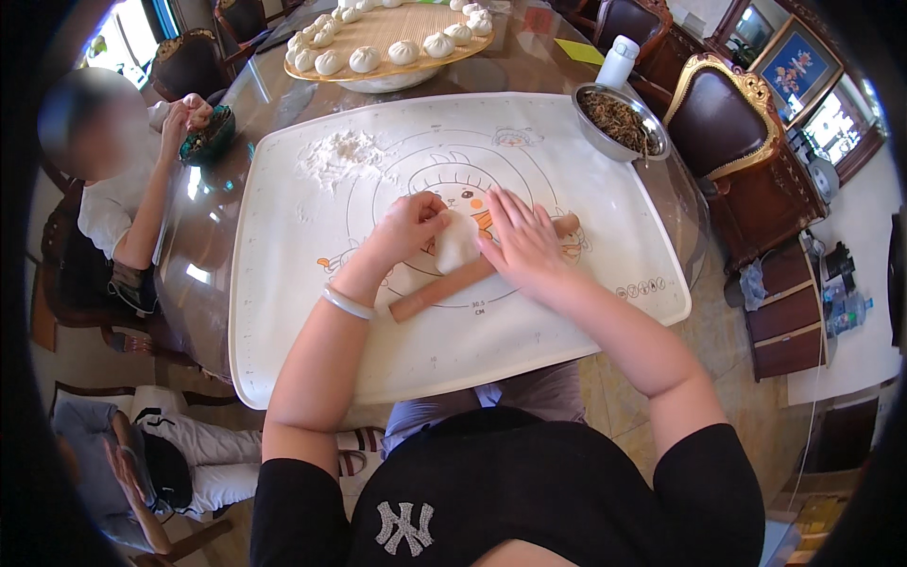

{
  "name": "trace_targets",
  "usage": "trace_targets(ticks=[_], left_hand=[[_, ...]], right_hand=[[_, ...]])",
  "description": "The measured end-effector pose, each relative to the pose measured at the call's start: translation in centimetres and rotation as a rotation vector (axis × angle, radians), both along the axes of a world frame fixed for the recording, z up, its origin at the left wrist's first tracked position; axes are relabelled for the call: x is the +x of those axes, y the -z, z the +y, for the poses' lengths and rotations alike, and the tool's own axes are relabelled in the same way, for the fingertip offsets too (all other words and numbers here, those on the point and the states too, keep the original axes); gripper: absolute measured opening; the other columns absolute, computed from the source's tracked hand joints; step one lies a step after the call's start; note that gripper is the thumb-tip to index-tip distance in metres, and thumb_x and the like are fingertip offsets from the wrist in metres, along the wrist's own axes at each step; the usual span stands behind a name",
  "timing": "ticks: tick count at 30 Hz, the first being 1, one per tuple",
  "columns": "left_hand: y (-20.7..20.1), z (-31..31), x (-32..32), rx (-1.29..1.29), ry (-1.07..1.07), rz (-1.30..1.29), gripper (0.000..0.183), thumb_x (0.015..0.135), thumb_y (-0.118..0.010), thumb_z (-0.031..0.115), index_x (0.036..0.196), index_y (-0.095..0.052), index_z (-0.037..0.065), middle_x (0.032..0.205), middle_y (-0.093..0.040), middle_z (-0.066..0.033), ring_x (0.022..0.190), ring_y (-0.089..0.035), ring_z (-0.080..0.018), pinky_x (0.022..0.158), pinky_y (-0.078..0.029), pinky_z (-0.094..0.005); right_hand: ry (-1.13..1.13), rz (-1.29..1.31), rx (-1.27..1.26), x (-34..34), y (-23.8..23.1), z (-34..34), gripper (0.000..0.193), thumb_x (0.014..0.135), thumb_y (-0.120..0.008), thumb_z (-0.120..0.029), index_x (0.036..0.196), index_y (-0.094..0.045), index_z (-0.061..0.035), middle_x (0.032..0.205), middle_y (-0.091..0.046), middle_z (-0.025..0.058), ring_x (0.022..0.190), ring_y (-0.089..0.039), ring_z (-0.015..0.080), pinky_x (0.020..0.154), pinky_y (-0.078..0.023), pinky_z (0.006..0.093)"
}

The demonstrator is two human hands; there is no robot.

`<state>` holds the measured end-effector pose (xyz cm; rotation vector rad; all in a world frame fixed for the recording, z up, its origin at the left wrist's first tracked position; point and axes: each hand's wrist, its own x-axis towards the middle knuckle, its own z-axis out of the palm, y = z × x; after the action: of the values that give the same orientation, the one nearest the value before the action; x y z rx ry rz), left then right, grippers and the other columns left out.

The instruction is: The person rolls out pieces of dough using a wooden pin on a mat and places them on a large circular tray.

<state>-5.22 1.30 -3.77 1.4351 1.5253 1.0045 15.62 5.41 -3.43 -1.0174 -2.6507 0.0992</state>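
Note:
A thin round of white dough (457, 246) lies on a white silicone mat (293, 321) printed with a cartoon figure. Its left edge is pinched between the closed fingers of my left hand (414, 225). A wooden rolling pin (441, 290) runs slantwise along the near side of the dough. Across its right part my right hand (525, 241) rests flat, fingers stretched forward and touching the dough's right edge. The pin's far end shows beyond that hand. At the mat's back left is a scattered patch of flour (342, 159).
A woven tray (416, 28) of filled buns stands at the back on a basin. Back right are a metal bowl (619, 121) of chopped filling and a white bottle (618, 62). On the left a person handles dough over a green bowl (213, 142); another sits lower left.

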Motion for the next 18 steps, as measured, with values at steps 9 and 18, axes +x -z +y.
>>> trace_targets(ticks=[9,18], left_hand=[[-1.6,-0.7,-0.9,-0.094,-0.172,-0.056,0.031,0.082,-0.063,0.022,0.103,-0.053,0.000,0.075,-0.063,-0.0073,0.063,-0.060,-0.0124,0.056,-0.047,-0.0258],[-0.5,-0.5,1.3,0.221,-0.320,0.565,0.031,0.074,-0.067,0.015,0.103,-0.057,0.008,0.078,-0.061,-0.0126,0.071,-0.060,-0.0278,0.068,-0.049,-0.0337]], right_hand=[[-0.057,-0.079,0.052,4.8,-0.6,-3.9,0.067,0.091,-0.038,-0.045,0.135,-0.027,0.0042,0.136,-0.037,0.0180,0.129,-0.032,0.0272,0.108,-0.015,0.0477],[-0.050,-0.029,0.066,3.3,0.0,-2.9,0.061,0.091,-0.039,-0.044,0.132,-0.035,0.0017,0.130,-0.044,0.0147,0.124,-0.037,0.0250,0.107,-0.016,0.0485]])
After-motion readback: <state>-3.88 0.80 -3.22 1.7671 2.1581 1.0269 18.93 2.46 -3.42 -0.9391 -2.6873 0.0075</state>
